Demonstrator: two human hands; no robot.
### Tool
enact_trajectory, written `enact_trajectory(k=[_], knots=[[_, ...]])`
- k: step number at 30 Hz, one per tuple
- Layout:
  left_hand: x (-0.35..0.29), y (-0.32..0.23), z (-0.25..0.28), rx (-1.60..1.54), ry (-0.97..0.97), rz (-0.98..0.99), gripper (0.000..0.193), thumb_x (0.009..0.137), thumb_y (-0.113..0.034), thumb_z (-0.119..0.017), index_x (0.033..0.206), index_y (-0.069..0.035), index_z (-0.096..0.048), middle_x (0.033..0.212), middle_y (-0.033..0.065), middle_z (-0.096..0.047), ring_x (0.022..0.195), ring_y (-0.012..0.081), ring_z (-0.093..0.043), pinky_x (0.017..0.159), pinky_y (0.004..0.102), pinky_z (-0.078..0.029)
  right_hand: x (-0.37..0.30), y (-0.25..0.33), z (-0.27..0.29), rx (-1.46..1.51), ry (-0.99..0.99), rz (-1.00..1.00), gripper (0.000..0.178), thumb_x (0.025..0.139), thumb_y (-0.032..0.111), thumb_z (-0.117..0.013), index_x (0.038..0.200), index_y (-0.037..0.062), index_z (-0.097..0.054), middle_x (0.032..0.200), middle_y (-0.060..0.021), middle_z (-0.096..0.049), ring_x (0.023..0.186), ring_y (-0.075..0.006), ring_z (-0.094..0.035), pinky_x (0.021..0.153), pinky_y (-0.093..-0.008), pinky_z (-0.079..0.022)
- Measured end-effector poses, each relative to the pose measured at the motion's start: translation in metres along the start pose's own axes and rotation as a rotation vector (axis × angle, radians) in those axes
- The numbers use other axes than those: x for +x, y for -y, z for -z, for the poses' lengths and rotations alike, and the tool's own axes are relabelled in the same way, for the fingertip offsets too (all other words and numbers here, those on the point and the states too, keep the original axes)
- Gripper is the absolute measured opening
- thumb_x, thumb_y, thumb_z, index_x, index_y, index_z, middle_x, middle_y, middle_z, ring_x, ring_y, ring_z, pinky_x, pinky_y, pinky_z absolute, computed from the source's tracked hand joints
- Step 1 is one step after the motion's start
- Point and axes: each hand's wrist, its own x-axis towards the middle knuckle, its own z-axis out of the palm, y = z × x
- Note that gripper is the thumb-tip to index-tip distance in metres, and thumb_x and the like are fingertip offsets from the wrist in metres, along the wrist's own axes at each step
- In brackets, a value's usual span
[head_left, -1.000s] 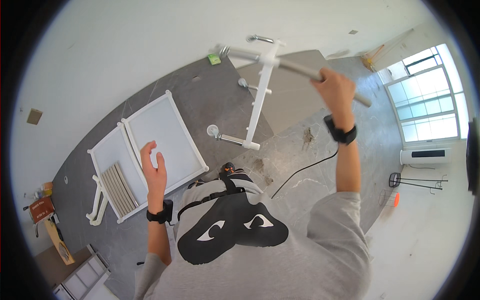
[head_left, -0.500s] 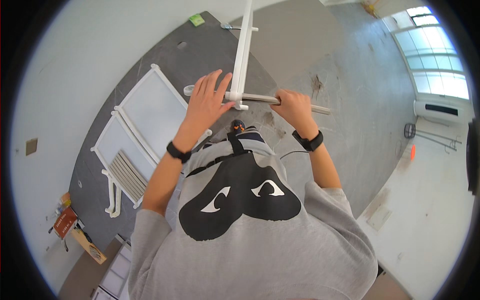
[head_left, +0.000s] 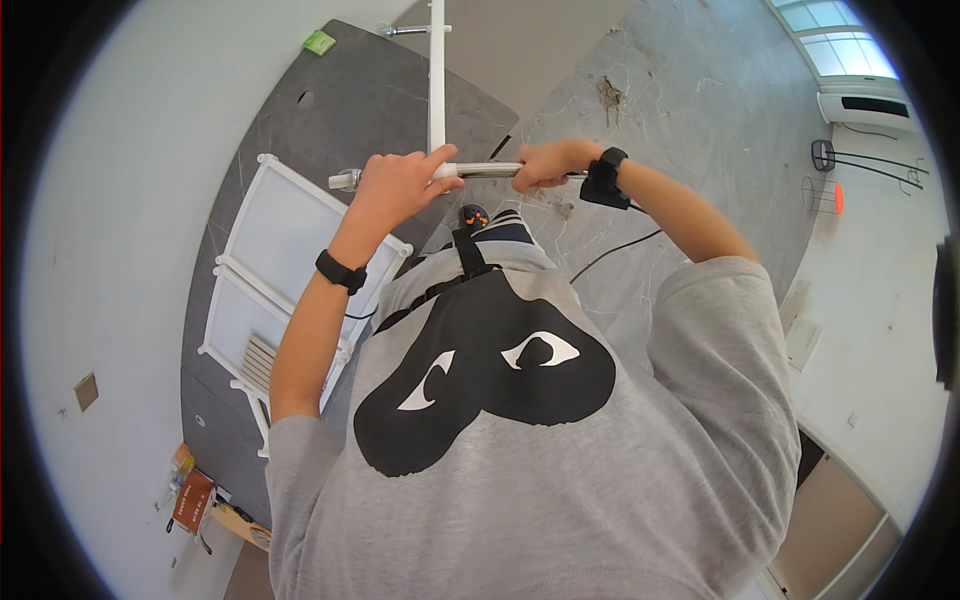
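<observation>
A long white bar (head_left: 437, 80) of a frame stands away from me, its near end joined at a white fitting to a shiny metal tube (head_left: 488, 171) lying crosswise. My left hand (head_left: 398, 188) is closed around the tube at this joint, thumb and forefinger against the white fitting. A pale end piece (head_left: 344, 180) sticks out past its left side. Farther right, my right hand (head_left: 552, 165) grips the metal tube with fingers wrapped round it. That hand and wrist hide the tube's right end.
On the dark grey table (head_left: 370, 80) to my left lie white-framed panels (head_left: 295, 225) with beige slats (head_left: 258, 360) on them. A green packet (head_left: 319, 42) sits near the far edge. A red-brown box (head_left: 193, 500) is at lower left. A black cable (head_left: 620, 245) hangs by my right side.
My left hand, earlier spread with fingers raised, has closed round the tube at the joint. My right hand has slid along the tube toward the joint, its forearm swinging outward. The view has shifted.
</observation>
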Motion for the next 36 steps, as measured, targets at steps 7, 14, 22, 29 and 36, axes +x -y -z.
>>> enact_trajectory(k=[7, 14, 22, 29, 36], knots=[[-0.003, 0.003, -0.005, -0.009, -0.009, 0.085, 0.043, 0.092, -0.057, -0.06, 0.119, -0.023, -0.061, 0.064, 0.0049, -0.062, 0.054, 0.0286, -0.063, 0.048, 0.0391, -0.047, -0.011, 0.011, -0.024, -0.515, -0.652, 0.075, 0.028, 0.078, 0.031, -0.064, 0.083, 0.0049, -0.074, 0.068, -0.019, -0.068, 0.064, -0.0369, -0.068, 0.064, -0.0452, -0.055], [0.001, 0.004, -0.011, -0.005, -0.11, 0.035, 0.041, 0.092, -0.054, -0.063, 0.119, -0.024, -0.063, 0.062, 0.0036, -0.059, 0.052, 0.026, -0.062, 0.046, 0.0362, -0.047, -0.004, -0.002, -0.047, -0.681, -0.989, 0.079, 0.019, 0.078, 0.029, -0.067, 0.074, 0.0101, -0.07, 0.067, -0.0121, -0.068, 0.062, -0.0339, -0.068, 0.059, -0.044, -0.053], [-0.002, 0.002, -0.005, 0.04, -0.081, 0.026, 0.042, 0.092, -0.049, -0.065, 0.123, -0.02, -0.063, 0.065, 0.004, -0.058, 0.054, 0.026, -0.062, 0.049, 0.0371, -0.048, -0.007, 0.008, -0.046, -0.543, -0.984, 0.203, 0.019, 0.076, 0.029, -0.067, 0.077, 0.0102, -0.068, 0.069, -0.0134, -0.068, 0.067, -0.0351, -0.068, 0.06, -0.0457, -0.053], [-0.011, -0.007, 0.005, -0.076, -0.039, 0.072, 0.044, 0.098, -0.04, -0.058, 0.135, -0.017, -0.057, 0.079, 0.0096, -0.061, 0.069, 0.0291, -0.066, 0.059, 0.0404, -0.051, 0.04, 0.05, -0.003, -0.106, -0.113, 0.311, 0.031, 0.08, 0.029, -0.066, 0.063, 0.006, -0.055, 0.056, -0.0052, -0.054, 0.051, -0.021, -0.055, 0.05, -0.0368, -0.042], [-0.026, -0.036, -0.01, -0.016, -0.017, 0.176, 0.041, 0.1, -0.043, -0.053, 0.133, -0.018, -0.057, 0.074, 0.0088, -0.062, 0.064, 0.0293, -0.067, 0.054, 0.0412, -0.051, 0.036, 0.046, -0.006, -0.255, 0.065, 0.112, 0.029, 0.081, 0.026, -0.065, 0.061, 0.0085, -0.052, 0.053, -0.0021, -0.048, 0.044, -0.0179, -0.048, 0.042, -0.0329, -0.036]])
